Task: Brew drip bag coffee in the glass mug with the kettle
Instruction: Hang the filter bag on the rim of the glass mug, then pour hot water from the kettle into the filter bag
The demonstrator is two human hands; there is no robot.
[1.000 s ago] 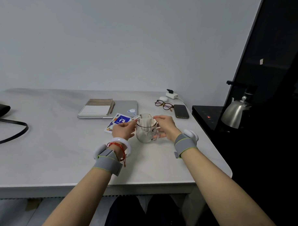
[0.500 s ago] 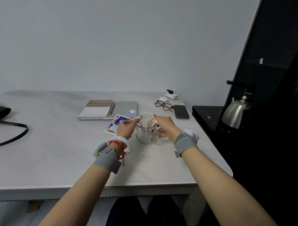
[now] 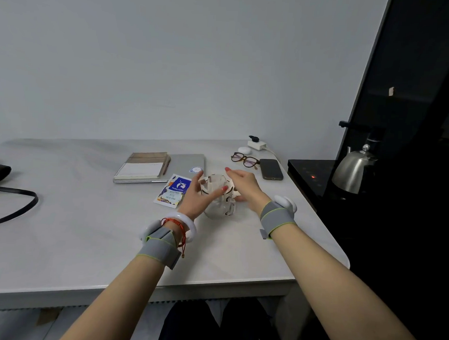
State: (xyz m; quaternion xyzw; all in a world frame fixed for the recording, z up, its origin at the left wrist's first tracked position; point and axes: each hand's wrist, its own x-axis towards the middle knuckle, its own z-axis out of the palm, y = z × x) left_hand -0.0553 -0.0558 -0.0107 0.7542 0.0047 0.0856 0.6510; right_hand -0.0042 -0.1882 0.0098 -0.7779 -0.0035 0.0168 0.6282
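Change: both hands have let go of the drip bag [image 3: 216, 184] and lifted off the rim.
Left hand [image 3: 198, 195]: fingers spread, holding nothing, just in front of the glass mug [image 3: 217, 207].
Right hand [image 3: 243, 184]: fingers loose, empty, just right of the mug.
Drip bag: hangs in the mug's mouth; the mug is upright on the bench [image 3: 89, 228].
Kettle [image 3: 353, 171]: well apart to the right, off the bench; the right hand is nearer and likely to reach for it.

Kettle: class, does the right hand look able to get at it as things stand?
Probably yes: the right hand is open and empty, with only the flat phone between it and the kettle.
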